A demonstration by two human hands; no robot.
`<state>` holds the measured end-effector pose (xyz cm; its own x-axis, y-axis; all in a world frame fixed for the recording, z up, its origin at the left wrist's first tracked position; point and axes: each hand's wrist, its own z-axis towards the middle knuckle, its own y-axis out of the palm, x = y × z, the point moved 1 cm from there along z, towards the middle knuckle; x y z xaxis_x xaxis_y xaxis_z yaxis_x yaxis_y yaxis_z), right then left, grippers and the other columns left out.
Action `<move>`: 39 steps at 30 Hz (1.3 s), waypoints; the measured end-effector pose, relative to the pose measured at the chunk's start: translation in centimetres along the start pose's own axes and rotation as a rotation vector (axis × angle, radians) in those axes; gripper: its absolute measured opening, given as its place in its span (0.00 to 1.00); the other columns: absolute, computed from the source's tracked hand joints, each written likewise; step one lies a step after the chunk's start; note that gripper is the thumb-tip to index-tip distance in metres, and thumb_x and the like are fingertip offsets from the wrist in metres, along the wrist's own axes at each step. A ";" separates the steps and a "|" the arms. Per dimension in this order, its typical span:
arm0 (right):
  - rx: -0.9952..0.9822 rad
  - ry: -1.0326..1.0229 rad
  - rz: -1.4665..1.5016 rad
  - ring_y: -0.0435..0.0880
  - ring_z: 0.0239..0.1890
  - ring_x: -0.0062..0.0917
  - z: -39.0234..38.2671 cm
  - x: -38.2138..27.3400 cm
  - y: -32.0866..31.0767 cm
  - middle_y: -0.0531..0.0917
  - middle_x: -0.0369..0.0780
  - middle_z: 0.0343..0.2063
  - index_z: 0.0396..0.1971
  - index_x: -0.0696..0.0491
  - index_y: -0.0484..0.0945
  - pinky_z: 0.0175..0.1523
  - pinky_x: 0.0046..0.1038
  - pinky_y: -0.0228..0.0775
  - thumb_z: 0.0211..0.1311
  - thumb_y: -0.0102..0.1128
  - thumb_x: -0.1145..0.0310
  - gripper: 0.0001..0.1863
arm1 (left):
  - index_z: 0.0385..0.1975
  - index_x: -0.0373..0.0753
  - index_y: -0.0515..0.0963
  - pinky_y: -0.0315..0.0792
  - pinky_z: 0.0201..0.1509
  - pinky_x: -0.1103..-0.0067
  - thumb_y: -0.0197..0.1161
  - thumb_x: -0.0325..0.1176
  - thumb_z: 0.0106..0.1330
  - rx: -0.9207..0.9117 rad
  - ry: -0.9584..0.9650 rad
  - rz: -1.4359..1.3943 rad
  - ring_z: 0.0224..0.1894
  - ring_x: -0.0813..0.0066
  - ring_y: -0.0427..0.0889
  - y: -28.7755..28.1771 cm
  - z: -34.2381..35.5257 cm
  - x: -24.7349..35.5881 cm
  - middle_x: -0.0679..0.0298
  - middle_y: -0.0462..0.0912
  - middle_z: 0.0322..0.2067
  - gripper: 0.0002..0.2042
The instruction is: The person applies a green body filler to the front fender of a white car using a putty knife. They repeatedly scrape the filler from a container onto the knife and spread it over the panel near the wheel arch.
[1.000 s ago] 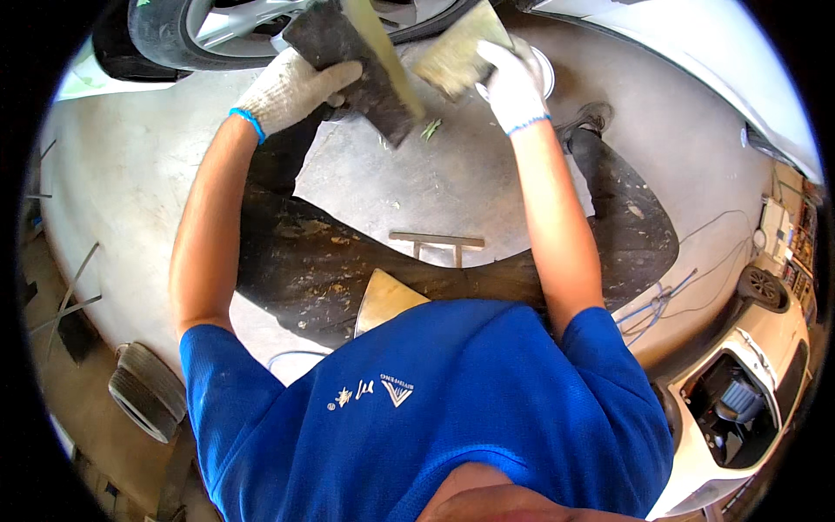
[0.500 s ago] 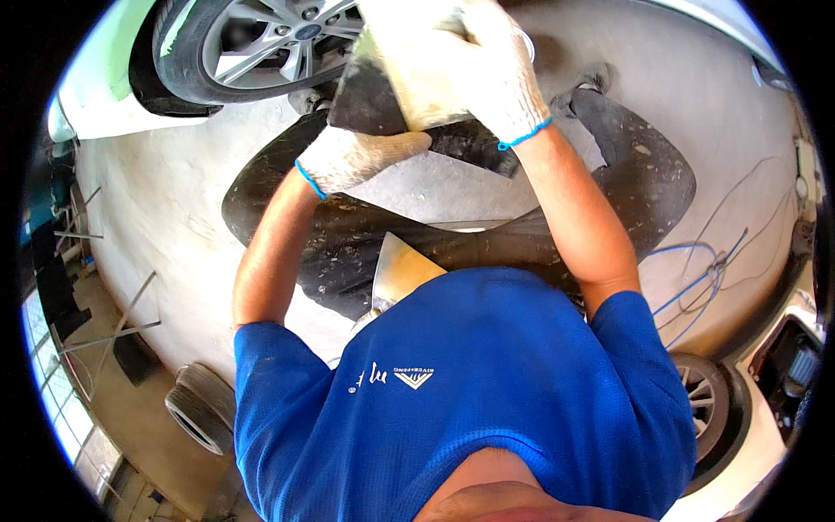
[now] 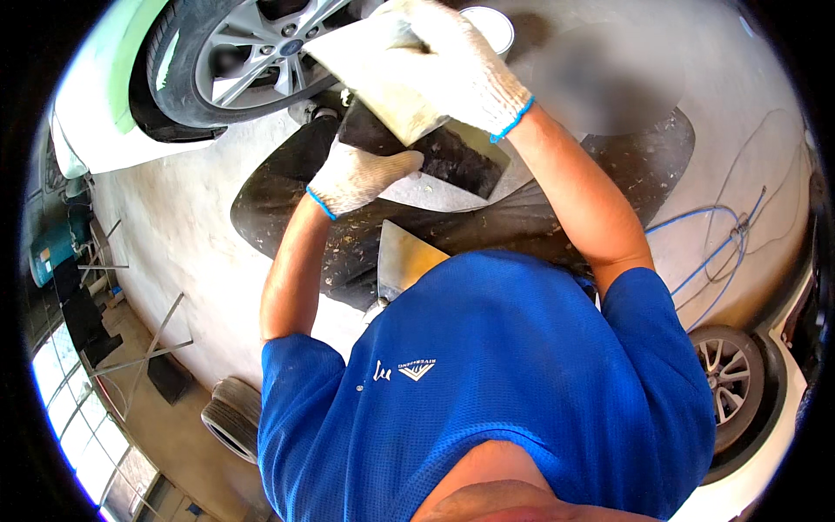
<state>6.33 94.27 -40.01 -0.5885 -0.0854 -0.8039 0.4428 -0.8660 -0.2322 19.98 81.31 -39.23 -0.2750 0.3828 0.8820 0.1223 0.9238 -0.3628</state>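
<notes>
My left hand (image 3: 361,177), in a white knit glove with blue cuff trim, grips the edge of a dark, smeared flat board (image 3: 470,161). Its thumb lies along the near side. My right hand (image 3: 461,65), gloved alike, is closed on a wide, pale putty knife (image 3: 374,74). The corner of that blade overlaps the board's upper side; whether they touch I cannot tell. The putty knife's handle is hidden in the glove. Close to my body, partly behind my shirt, a second putty knife (image 3: 407,259) with a yellowish blade shows.
A car wheel (image 3: 261,56) and white-green bodywork (image 3: 100,104) stand at far left. Beyond my right hand is a round white can (image 3: 489,30). Blue hose (image 3: 718,239) lies at right, near another car's wheel (image 3: 726,378). Stacked tyres (image 3: 233,418) sit at near left.
The putty knife has swung leftward and up, uncovering more of the board. My left hand and the board have come slightly nearer. The view has shifted, and the white can shows more.
</notes>
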 end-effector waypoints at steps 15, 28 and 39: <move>0.024 -0.014 -0.011 0.86 0.41 0.26 -1.3 0.4 -0.9 0.85 0.45 0.37 0.44 0.56 0.77 0.44 0.28 0.79 0.62 0.66 0.67 0.14 | 0.46 0.33 0.79 0.80 0.45 0.74 0.72 0.26 0.54 -0.016 -0.079 -0.024 0.40 0.73 0.84 0.1 -0.3 0.9 0.60 0.86 0.36 0.18; 0.156 0.247 0.183 0.86 0.37 0.26 -0.9 0.6 -0.2 0.85 0.43 0.34 0.42 0.58 0.77 0.41 0.28 0.80 0.58 0.64 0.70 0.13 | 0.44 0.37 0.82 0.78 0.47 0.73 0.68 0.31 0.61 0.125 0.058 -0.034 0.42 0.69 0.84 1.8 -0.1 -1.5 0.59 0.86 0.37 0.13; 0.210 0.275 0.330 0.83 0.39 0.25 -2.6 -0.4 2.4 0.84 0.41 0.34 0.40 0.57 0.78 0.45 0.29 0.77 0.56 0.62 0.70 0.12 | 0.53 0.33 0.74 0.75 0.57 0.67 0.68 0.32 0.64 0.329 0.344 0.281 0.57 0.64 0.78 4.0 1.1 -4.1 0.54 0.79 0.52 0.20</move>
<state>9.35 93.52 -41.71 -0.2259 -0.2638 -0.9377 0.4131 -0.8977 0.1530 20.51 83.44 -44.61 0.0598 0.6411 0.7651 -0.1735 0.7615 -0.6245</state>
